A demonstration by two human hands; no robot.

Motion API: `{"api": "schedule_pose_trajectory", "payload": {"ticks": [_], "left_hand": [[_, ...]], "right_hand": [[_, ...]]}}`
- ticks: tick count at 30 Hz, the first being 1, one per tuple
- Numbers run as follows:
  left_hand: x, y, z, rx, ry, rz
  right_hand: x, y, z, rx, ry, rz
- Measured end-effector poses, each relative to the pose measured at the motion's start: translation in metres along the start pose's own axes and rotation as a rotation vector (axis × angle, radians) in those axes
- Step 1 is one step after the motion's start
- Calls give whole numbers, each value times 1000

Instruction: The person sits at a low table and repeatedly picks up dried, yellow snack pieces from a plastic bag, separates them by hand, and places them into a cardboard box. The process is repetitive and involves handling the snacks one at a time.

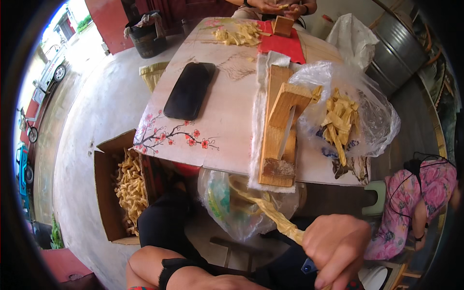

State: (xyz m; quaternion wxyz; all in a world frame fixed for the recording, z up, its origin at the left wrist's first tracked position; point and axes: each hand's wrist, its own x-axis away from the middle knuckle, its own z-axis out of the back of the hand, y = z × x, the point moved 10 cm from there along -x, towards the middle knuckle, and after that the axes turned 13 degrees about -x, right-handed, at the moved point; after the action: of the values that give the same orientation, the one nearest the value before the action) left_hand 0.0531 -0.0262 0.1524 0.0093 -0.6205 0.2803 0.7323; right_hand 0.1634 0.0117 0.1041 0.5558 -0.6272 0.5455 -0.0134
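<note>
My right hand [335, 246] is closed around a long, yellowish, wrinkled strip [275, 214], which stretches up and left from my fist, over a clear plastic bag [235, 217] below the table edge. My left hand [232, 282] is cut off by the bottom rim; its fingers are hidden, and a black band circles that wrist. Before me on the table [232, 145], a wooden jig [277, 145] with a slanted, slotted piece rests on a white cloth [255, 156]. To its right, an open clear plastic bag [380, 119] has more yellowish strips [339, 119] in it.
A black phone [190, 90] lies on the table. Left below stands a cardboard box [103, 195] of short yellowish knotted pieces [130, 192]. Across the table, a person's hands [279, 8] hold a small piece near a strip pile [239, 33]. Another person in pink floral clothing [402, 206] is at right.
</note>
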Motion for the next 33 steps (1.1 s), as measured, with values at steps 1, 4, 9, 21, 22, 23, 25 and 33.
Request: {"api": "schedule_pose_trajectory", "payload": {"ticks": [1,4,9,21,22,23,25,33], "left_hand": [[0,-2,1,14,27,19],[-3,-3,3,-45,3,-55],[5,-24,-11,-39,-375,198],[89,-211,42,-671,-123,883],[90,-209,42,-685,-130,894],[91,-208,44,-700,-137,905],[80,-194,44,-672,-98,770],[98,-160,3,-84,-79,1216]], "right_hand": [[-7,-3,0,-6,-69,-14],[-3,-5,-1,174,-126,9],[13,-19,23,167,13,47],[47,27,159,1242,815,-272],[50,24,163,1164,848,-249],[52,22,165,1086,880,-225],[44,15,136,1086,788,-147],[8,14,31,1189,141,286]]}}
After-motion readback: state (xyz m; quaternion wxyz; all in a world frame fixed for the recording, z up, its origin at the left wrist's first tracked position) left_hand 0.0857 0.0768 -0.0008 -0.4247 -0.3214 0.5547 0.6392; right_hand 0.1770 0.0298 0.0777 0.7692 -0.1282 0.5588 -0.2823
